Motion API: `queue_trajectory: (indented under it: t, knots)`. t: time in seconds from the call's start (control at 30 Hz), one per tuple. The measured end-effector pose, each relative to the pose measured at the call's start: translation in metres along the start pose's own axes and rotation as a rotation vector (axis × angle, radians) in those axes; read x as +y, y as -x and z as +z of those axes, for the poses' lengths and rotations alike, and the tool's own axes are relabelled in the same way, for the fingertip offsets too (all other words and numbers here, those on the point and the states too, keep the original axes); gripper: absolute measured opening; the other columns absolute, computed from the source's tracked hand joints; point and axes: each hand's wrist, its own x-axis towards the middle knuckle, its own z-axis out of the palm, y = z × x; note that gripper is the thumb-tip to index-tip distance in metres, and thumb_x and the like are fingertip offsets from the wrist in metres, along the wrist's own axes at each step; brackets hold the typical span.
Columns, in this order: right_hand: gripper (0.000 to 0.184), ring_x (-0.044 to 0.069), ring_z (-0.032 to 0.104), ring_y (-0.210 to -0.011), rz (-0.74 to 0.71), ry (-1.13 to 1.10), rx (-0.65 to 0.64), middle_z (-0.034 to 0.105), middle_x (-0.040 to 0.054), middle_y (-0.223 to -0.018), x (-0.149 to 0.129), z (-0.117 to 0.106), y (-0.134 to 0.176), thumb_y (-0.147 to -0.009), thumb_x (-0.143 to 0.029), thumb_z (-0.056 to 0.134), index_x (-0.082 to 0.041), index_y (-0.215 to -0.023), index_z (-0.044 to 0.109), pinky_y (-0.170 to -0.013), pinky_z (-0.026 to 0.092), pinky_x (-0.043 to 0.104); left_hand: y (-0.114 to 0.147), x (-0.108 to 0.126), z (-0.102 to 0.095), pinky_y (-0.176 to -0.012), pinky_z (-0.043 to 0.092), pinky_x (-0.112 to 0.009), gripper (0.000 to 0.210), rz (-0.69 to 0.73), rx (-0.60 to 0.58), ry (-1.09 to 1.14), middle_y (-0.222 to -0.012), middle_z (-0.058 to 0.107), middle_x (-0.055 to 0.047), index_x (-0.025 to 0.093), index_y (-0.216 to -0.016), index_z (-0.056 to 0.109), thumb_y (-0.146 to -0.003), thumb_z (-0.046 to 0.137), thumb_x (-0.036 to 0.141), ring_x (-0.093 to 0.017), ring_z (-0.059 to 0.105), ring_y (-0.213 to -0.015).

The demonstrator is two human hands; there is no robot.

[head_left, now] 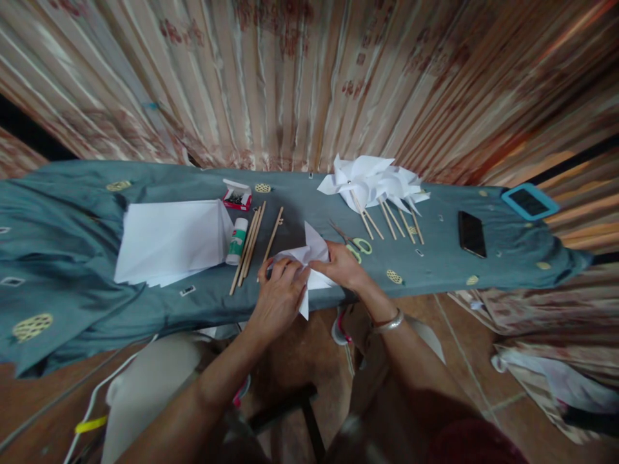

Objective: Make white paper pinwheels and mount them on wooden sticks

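A white paper pinwheel [315, 243] without a visible stick is between my hands at the table's front edge. My left hand [282, 290] has its fingers curled over the paper's left side and centre. From the right, my right hand [342, 263] pinches the paper near its middle, the thumb pointing inward. Just left of my left hand lies a single wooden stick [273, 233], partly hidden by the fingers. Several more wooden sticks [249, 250] lie beside it. Scissors with green handles [358, 243] rest just beyond my right hand.
A stack of white paper [169, 238], a glue stick [236, 241] and an open red box of small pins [237, 195] are on the left. Finished pinwheels [370, 180] on sticks lie at the back. A phone [472, 233] and a blue-framed device [530, 201] are on the right.
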Motion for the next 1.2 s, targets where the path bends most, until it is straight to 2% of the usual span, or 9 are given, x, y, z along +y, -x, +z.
queue_trajectory:
  t: [0.23,0.43,0.67,0.83,1.03,1.2]
  knots:
    - [0.029,0.017,0.060,-0.072,0.019,-0.283,-0.053,0.069,0.0015,-0.076,0.011,0.000,-0.004,-0.062,-0.030,0.075,-0.013,-0.085,0.070,-0.063,0.048,0.026,0.005,-0.001,-0.005,-0.104,0.026,-0.054,0.032,0.036,0.010,-0.008,-0.117,0.065,-0.011,0.022,-0.122,0.062,-0.092,0.053,0.019,-0.030,0.048,-0.117]
    - [0.031,0.015,0.058,-0.067,0.114,-0.458,-0.141,0.067,-0.0003,-0.072,0.007,-0.005,-0.001,-0.055,-0.034,0.077,-0.014,-0.076,0.069,-0.062,0.047,0.027,0.007,-0.001,-0.011,-0.105,0.024,-0.053,0.034,0.049,0.005,-0.006,-0.117,0.065,-0.009,0.027,-0.124,0.061,-0.092,0.052,0.020,-0.029,0.048,-0.117]
    - [0.025,0.013,0.055,-0.063,0.230,-0.496,-0.090,0.064,-0.0027,-0.065,0.004,-0.001,-0.001,-0.049,-0.029,0.077,-0.016,-0.068,0.068,-0.060,0.043,0.025,0.004,0.001,-0.014,-0.107,0.022,-0.052,0.028,0.071,0.006,-0.041,-0.116,0.067,-0.009,0.023,-0.118,0.063,-0.093,0.051,0.020,-0.028,0.049,-0.115]
    - [0.021,0.012,0.054,-0.057,0.295,-0.584,-0.086,0.063,-0.0036,-0.060,-0.005,-0.002,0.003,-0.049,-0.026,0.077,-0.017,-0.065,0.067,-0.058,0.044,0.025,0.004,-0.001,-0.016,-0.108,0.022,-0.053,0.032,0.060,0.018,-0.022,-0.116,0.065,-0.009,0.027,-0.121,0.062,-0.091,0.051,0.018,-0.028,0.048,-0.116]
    - [0.030,0.014,0.060,-0.060,0.344,-0.781,-0.112,0.070,-0.0010,-0.067,-0.013,-0.005,0.009,-0.045,-0.025,0.083,-0.017,-0.071,0.071,-0.063,0.048,0.028,0.004,-0.006,-0.022,-0.107,0.023,-0.054,0.032,0.091,0.066,-0.037,-0.122,0.063,-0.009,0.029,-0.120,0.062,-0.091,0.053,0.021,-0.029,0.047,-0.118]
    - [0.037,0.014,0.061,-0.058,0.382,-0.860,-0.125,0.071,-0.0010,-0.066,-0.012,-0.005,0.011,-0.041,-0.027,0.087,-0.015,-0.073,0.072,-0.064,0.048,0.028,0.002,-0.008,-0.026,-0.107,0.023,-0.053,0.028,0.125,0.108,-0.052,-0.124,0.063,-0.009,0.029,-0.117,0.063,-0.092,0.054,0.022,-0.028,0.046,-0.118]
